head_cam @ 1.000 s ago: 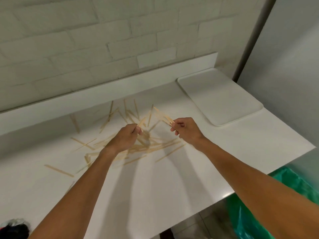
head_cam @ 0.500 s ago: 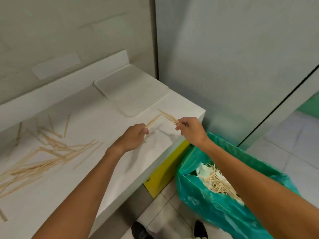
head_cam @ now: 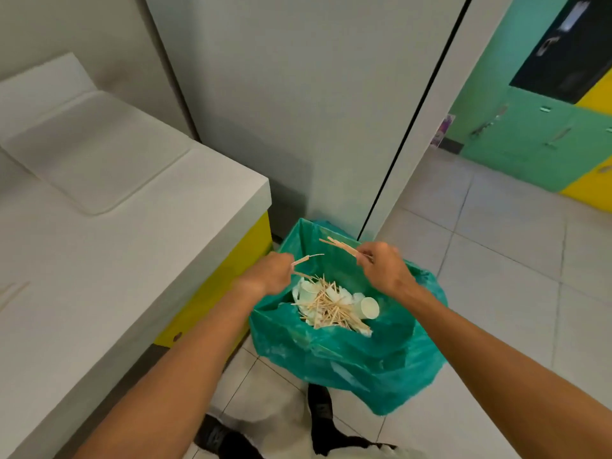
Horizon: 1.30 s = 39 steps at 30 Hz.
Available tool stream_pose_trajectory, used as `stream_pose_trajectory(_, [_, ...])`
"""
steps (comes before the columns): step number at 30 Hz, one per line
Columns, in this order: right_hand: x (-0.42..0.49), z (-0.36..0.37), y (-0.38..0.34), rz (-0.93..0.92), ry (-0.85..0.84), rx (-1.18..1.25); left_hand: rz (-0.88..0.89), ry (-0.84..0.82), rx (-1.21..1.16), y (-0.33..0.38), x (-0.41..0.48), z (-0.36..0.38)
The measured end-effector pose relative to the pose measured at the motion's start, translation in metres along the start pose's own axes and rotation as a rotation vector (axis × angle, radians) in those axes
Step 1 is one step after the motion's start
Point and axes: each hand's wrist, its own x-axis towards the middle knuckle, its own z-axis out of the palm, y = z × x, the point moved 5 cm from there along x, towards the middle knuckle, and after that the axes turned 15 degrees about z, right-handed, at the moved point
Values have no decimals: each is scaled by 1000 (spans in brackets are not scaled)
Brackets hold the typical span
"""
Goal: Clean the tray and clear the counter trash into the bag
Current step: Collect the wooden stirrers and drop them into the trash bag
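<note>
A green trash bag [head_cam: 347, 362] stands open on the floor beside the counter, holding a heap of wooden sticks [head_cam: 331, 309] and white paper cups [head_cam: 369, 308]. Both hands hover over its mouth. My left hand [head_cam: 268, 276] pinches a few wooden sticks [head_cam: 303, 260] above the bag's left rim. My right hand [head_cam: 384, 270] grips a small bundle of wooden sticks [head_cam: 341, 246] above the far rim. The white tray [head_cam: 96, 154] lies flat on the white counter [head_cam: 99, 293] at the left.
A couple of loose sticks [head_cam: 11, 293] show at the counter's far left edge. The counter has a yellow side panel [head_cam: 231, 270]. A grey wall panel [head_cam: 298, 94] rises behind the bag. Tiled floor [head_cam: 496, 260] spreads right toward green and yellow cabinets [head_cam: 546, 140].
Both hands carried their sticks from the pile on the counter rightward, past the counter's end, to above the open bag. The view swung right and down with them.
</note>
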Motion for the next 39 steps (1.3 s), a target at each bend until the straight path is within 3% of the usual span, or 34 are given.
stream_pose_trajectory(4, [5,-4,26,76,-12,-53,45,16,-31,20,24,18])
stream_pose_trajectory(10, [4,-3,22,3,-59,-35,72,170,-131,22,22,18])
stream_pose_trajectory(16, [1,15,-29,-227,-121,-34,69,285,-123,0,-18,-4])
stream_pose_trajectory(23, [-24,48,-144,-545,-122,24,37,608,-150,-40,-109,-59])
stream_pose_trajectory(30, [-75,116,-260,-804,-210,5,-185,827,-110,-99,-236,-85])
stream_pose_trajectory(39, [-154,225,-374,-997,-430,-75,-514,956,-47,-180,-397,-76])
